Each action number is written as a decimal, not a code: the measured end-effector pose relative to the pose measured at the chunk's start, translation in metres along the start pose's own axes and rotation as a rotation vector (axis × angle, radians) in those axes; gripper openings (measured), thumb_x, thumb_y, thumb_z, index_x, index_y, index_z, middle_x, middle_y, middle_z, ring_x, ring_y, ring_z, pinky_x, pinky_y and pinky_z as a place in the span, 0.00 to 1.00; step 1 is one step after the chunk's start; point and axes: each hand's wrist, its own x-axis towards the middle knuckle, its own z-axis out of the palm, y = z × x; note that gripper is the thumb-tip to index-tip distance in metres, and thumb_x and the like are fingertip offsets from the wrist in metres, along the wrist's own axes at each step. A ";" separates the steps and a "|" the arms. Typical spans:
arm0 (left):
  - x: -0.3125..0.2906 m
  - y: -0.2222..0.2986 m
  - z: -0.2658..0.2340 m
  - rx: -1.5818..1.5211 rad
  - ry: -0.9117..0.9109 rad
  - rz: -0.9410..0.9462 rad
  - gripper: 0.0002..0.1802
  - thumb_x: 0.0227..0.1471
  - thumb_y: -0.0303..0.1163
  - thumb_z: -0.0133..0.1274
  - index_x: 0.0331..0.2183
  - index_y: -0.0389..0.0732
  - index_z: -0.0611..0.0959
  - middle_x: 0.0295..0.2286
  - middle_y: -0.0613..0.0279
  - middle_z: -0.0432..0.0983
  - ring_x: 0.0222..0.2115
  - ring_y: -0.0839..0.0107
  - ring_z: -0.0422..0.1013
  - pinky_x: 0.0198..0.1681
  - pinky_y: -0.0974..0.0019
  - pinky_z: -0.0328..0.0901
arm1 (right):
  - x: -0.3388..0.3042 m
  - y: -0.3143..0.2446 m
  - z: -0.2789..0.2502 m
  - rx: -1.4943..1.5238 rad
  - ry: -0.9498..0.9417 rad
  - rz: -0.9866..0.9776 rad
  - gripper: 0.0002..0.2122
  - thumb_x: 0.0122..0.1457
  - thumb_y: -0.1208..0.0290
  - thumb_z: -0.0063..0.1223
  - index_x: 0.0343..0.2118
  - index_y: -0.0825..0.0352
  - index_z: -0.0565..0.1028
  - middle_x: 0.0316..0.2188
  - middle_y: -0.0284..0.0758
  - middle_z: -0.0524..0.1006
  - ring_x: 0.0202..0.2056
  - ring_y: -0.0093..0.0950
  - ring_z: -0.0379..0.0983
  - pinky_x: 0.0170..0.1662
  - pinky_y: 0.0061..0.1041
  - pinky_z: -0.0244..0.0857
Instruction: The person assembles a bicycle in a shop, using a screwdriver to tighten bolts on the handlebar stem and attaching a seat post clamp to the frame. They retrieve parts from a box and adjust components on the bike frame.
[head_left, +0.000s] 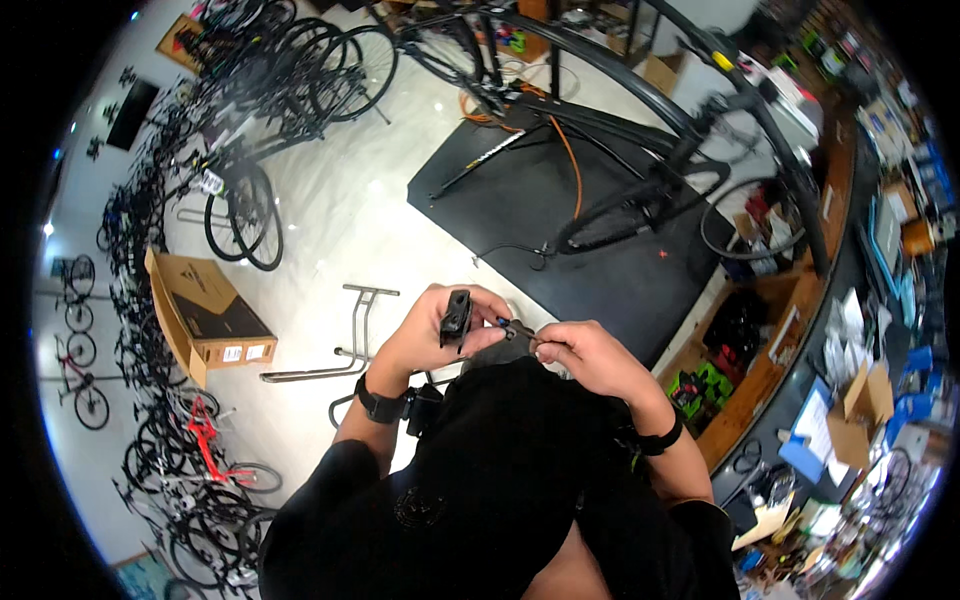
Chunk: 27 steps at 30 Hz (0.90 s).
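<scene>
In front of my chest both hands are raised and close together. My left hand [422, 328] is closed around a small black boxy part [456, 316] with round marks on its upper end. Its thumb and fingertips also pinch a small dark piece [514, 327] with a bit of blue at one end. From the right, my right hand [598, 360] pinches a thin dark rod-like piece [537, 340] against that small piece. Whether the two pieces are joined, I cannot tell. Dark bands circle both wrists.
A black mat [610, 270] lies ahead, with a bicycle and an orange hose on it. Left of my hands stands a metal floor rack [350, 335]; beyond it is an open cardboard box [215, 315]. Rows of bicycles line the left. A cluttered workbench [810, 350] curves along the right.
</scene>
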 end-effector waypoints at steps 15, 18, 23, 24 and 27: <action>-0.040 -0.066 -0.249 -0.019 0.696 -0.004 0.04 0.48 0.20 0.58 0.31 0.34 0.82 0.15 0.68 0.72 0.15 0.82 0.68 0.18 0.78 0.58 | 0.337 -0.049 -0.010 0.271 -0.126 -0.108 0.08 0.64 0.75 0.46 0.40 0.74 0.75 0.29 0.32 0.77 0.34 0.20 0.73 0.41 0.21 0.68; -0.037 -0.093 -0.288 -0.116 0.824 -0.004 0.04 0.50 0.20 0.57 0.31 0.31 0.80 0.18 0.62 0.75 0.17 0.78 0.70 0.20 0.76 0.62 | 0.408 -0.054 -0.007 0.261 -0.162 -0.126 0.09 0.64 0.75 0.46 0.40 0.74 0.75 0.29 0.32 0.77 0.33 0.20 0.73 0.40 0.21 0.68; -0.013 -0.125 -0.370 -0.146 0.918 -0.160 0.05 0.48 0.18 0.57 0.31 0.32 0.79 0.21 0.60 0.76 0.19 0.77 0.70 0.22 0.74 0.65 | 0.534 -0.053 -0.005 0.199 -0.207 -0.116 0.08 0.63 0.77 0.45 0.39 0.75 0.75 0.29 0.33 0.76 0.33 0.22 0.73 0.40 0.21 0.68; -0.003 -0.131 -0.392 -0.169 0.951 -0.154 0.05 0.48 0.18 0.57 0.32 0.32 0.79 0.21 0.60 0.76 0.19 0.77 0.70 0.23 0.74 0.65 | 0.563 -0.055 -0.007 0.202 -0.221 -0.124 0.08 0.63 0.77 0.45 0.39 0.75 0.75 0.29 0.34 0.76 0.33 0.22 0.73 0.40 0.21 0.68; 0.034 -0.138 -0.469 -0.150 0.964 -0.188 0.06 0.49 0.19 0.57 0.32 0.32 0.79 0.22 0.60 0.76 0.20 0.77 0.70 0.23 0.74 0.66 | 0.650 -0.063 -0.013 0.230 -0.243 -0.144 0.08 0.63 0.77 0.46 0.39 0.74 0.75 0.29 0.34 0.77 0.33 0.21 0.73 0.40 0.21 0.68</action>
